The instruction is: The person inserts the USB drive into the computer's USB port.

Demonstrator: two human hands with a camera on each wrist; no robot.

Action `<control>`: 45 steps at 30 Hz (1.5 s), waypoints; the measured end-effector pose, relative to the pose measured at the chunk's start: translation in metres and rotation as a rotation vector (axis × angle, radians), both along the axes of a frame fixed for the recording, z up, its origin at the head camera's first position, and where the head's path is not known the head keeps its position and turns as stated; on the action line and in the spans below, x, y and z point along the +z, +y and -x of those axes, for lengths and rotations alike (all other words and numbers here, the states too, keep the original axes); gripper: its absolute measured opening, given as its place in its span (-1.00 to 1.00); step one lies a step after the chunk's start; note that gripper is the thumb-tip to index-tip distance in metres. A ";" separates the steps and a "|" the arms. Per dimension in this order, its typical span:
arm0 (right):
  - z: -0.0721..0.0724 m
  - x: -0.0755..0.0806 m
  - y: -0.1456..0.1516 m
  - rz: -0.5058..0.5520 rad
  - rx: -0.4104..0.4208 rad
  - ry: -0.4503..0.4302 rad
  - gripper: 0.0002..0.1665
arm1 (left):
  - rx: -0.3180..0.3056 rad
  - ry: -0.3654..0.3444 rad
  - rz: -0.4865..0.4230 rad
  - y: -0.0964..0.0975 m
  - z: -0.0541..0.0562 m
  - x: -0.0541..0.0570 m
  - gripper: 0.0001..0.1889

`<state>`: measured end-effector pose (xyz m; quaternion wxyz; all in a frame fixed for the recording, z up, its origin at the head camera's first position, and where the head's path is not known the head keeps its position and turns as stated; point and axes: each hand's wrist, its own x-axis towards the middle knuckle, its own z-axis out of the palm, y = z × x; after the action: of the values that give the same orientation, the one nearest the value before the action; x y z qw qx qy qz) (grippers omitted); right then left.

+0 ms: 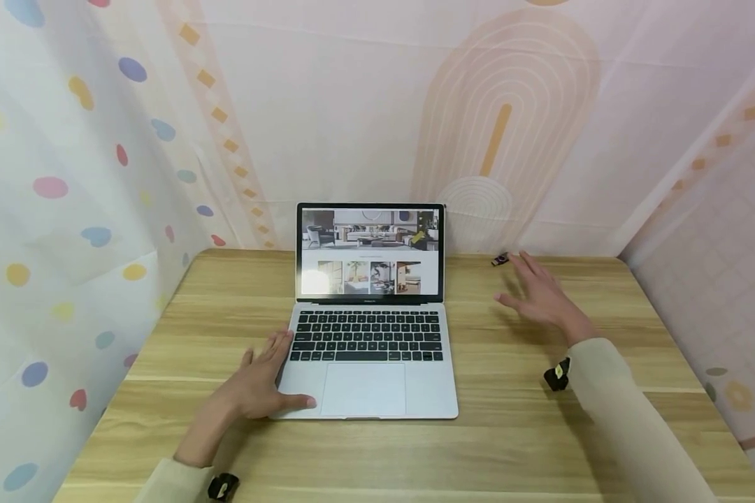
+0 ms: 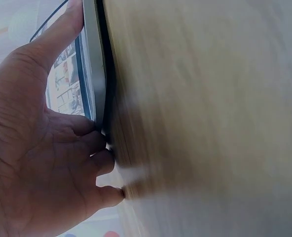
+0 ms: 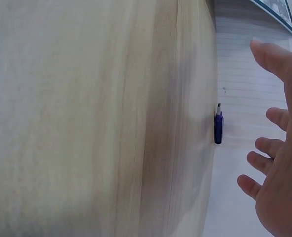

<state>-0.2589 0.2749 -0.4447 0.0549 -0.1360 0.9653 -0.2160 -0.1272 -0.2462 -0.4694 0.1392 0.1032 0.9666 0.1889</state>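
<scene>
An opened silver laptop with a lit screen stands on the wooden table. My left hand rests at its front left corner. The thumb lies on the palm rest, and the other fingers touch the left side; in the left wrist view the left hand partly covers the laptop's edge. Toward the back right, a small dark USB flash drive lies near the table's rear edge. Spread fingers of my right hand are close to it. In the right wrist view a gap separates the right hand from the purple-looking flash drive.
A patterned curtain hangs directly behind the table, with more cloth at the left and right sides. Each wrist wears a small black device, one on the left and one on the right.
</scene>
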 end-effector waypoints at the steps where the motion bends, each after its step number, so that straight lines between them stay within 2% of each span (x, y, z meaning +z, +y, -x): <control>1: 0.001 -0.001 0.000 0.000 -0.002 -0.002 0.11 | -0.001 -0.005 -0.002 0.000 0.000 0.000 0.47; 17: 0.026 -0.008 0.000 0.017 -0.002 0.023 0.03 | 0.010 -0.025 -0.004 0.000 0.001 0.000 0.47; 25: 0.040 -0.014 0.003 0.056 0.006 0.006 -0.02 | 0.004 -0.025 -0.002 0.000 0.001 0.002 0.46; 32: 0.047 -0.020 0.004 0.090 -0.034 -0.024 -0.13 | 0.008 -0.027 -0.001 0.000 0.000 0.000 0.47; 39: 0.051 -0.022 0.000 0.065 -0.044 0.016 -0.27 | 0.011 -0.023 -0.005 -0.001 0.000 -0.001 0.47; 45: 0.057 -0.029 -0.001 0.010 -0.064 0.090 -0.40 | 0.013 -0.030 -0.003 -0.001 0.001 -0.002 0.47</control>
<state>-0.3154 0.2743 -0.4735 0.0036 -0.1148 0.9695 -0.2163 -0.1279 -0.2474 -0.4713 0.1522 0.0943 0.9648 0.1926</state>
